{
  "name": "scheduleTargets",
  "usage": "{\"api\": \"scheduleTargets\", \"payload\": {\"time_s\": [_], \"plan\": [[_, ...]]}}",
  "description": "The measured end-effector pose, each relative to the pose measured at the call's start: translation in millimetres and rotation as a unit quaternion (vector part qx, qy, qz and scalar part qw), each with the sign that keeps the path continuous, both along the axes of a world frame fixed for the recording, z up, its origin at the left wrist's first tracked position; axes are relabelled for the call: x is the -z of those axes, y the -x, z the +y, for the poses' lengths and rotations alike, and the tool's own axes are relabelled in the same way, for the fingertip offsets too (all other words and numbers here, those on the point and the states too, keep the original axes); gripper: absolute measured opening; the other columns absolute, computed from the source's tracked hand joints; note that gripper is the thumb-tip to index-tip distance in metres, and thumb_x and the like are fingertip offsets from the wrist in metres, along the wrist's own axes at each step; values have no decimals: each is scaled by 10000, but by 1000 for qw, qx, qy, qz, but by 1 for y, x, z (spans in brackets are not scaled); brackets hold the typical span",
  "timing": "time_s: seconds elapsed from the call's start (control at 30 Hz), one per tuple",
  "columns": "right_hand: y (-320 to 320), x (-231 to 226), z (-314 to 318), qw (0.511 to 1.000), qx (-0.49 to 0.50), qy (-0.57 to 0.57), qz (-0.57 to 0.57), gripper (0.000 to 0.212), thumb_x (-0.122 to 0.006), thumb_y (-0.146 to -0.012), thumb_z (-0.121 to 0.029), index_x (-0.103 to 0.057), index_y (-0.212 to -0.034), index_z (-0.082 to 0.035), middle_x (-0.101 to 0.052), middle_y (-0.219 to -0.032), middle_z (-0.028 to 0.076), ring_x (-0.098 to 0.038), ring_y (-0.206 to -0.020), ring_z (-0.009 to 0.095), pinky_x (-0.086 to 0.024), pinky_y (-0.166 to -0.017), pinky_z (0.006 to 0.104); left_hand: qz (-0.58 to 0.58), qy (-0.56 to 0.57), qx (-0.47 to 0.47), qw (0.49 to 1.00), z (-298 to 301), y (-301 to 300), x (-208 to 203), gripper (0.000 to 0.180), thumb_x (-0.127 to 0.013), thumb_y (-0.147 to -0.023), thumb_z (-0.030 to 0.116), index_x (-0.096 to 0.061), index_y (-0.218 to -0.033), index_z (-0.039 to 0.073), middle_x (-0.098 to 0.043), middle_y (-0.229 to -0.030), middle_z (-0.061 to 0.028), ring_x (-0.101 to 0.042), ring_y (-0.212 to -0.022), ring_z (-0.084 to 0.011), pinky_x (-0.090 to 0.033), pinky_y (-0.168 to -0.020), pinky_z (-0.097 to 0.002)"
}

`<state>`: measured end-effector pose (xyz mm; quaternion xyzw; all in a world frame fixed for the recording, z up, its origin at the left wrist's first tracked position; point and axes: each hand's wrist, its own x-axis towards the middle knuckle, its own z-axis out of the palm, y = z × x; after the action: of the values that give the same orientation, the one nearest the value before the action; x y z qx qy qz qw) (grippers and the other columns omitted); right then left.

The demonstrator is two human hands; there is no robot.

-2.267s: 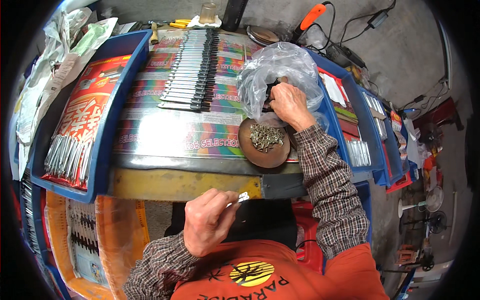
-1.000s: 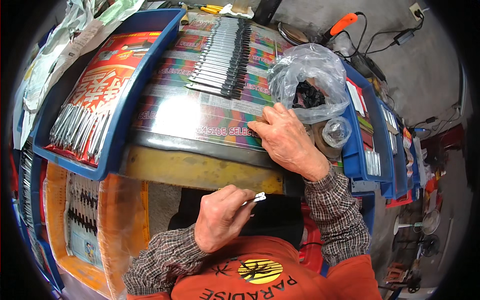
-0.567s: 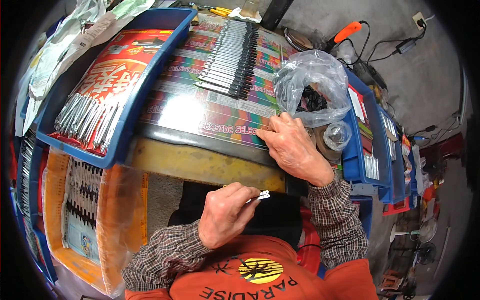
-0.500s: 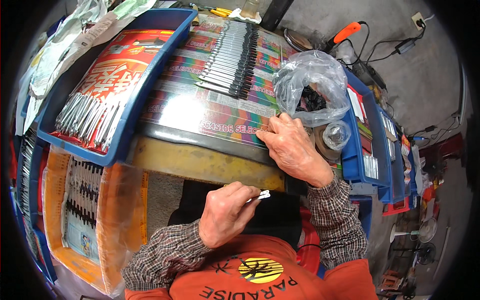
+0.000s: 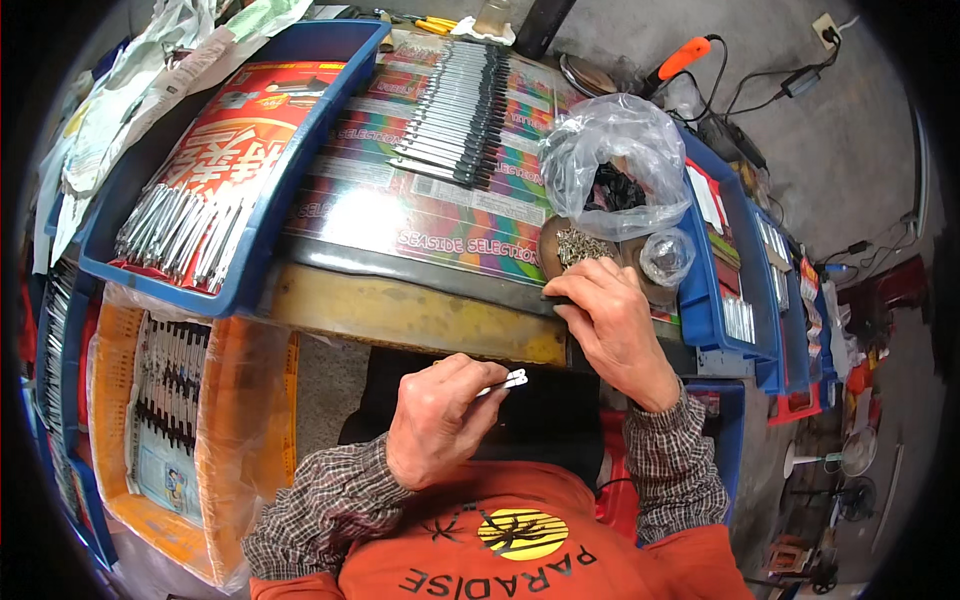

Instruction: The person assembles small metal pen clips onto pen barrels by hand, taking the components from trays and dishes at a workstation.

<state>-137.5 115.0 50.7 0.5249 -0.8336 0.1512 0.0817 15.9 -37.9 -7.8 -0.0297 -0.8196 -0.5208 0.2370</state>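
Note:
My left hand is closed in a pinch round thin silver-white metal strips whose holed ends poke out past the fingertips, above my lap. At the front edge of the bench, my right hand has its thumb and fingers drawn together; whatever is between them is too small to make out. Just behind its knuckles lies a round dish of small brass-coloured metal parts. Farther back, a neat row of slim metal pieces with black ends lies on the colourful printed bench top.
A blue tray of metal strips stands at the left, above an orange crate. To the right are a clear plastic bag with black pieces, a small bagged roll and blue bins. An orange-handled tool stands behind.
My right hand has drawn nearer and slightly right from the bench top, its fingers coming together, and the dish of brass parts is uncovered. My left hand has shifted slightly, still pinching the strips.

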Motion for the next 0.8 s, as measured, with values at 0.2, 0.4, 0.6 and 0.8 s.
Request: {"api": "scheduleTargets", "payload": {"time_s": [0.2, 0.4, 0.6, 0.8], "plan": [[-14, 7, 18, 992, 39, 88, -80, 210, -697, -747, -11, -644, -948, -41, -656, -889, 78, -592, -863, 243, -369, -775, 339, 18, -3, -6, 1000, 3, 5, -1, 193, -709, -744, -39, -650, -916, 27, -589, -702, -84, -575, -561, -203, -446, -514, -303], [-18, 18, 29, 956, 78, 192, -207, 188, -719, -780, 1, -626, -943, -10, -661, -867, 50, -615, -772, 117, -463, -687, 255, 16, 3, 2, 1000, 6, 8, -2, 196, -705, -742, -49, -649, -917, 22, -601, -722, -87, -590, -564, -193, -460, -516, -289], [-22, 20, 32, 903, 97, 235, -345, 295, -707, -790, 9, -631, -1076, 7, -636, -865, 46, -585, -731, 83, -472, -619, 232, 5, 14, 2, 1000, 9, 8, -4, 207, -702, -738, -61, -652, -924, 15, -607, -734, -90, -595, -569, -177, -463, -515, -279], [-15, 23, 11, 996, 9, 64, -65, 343, -648, -790, -30, -622, -1132, -14, -574, -832, 117, -578, -789, 275, -490, -687, 378, -22, 34, 1, 999, 8, 6, -2, 200, -703, -739, -61, -659, -919, 14, -609, -737, -92, -599, -578, -172, -465, -526, -271]]}}
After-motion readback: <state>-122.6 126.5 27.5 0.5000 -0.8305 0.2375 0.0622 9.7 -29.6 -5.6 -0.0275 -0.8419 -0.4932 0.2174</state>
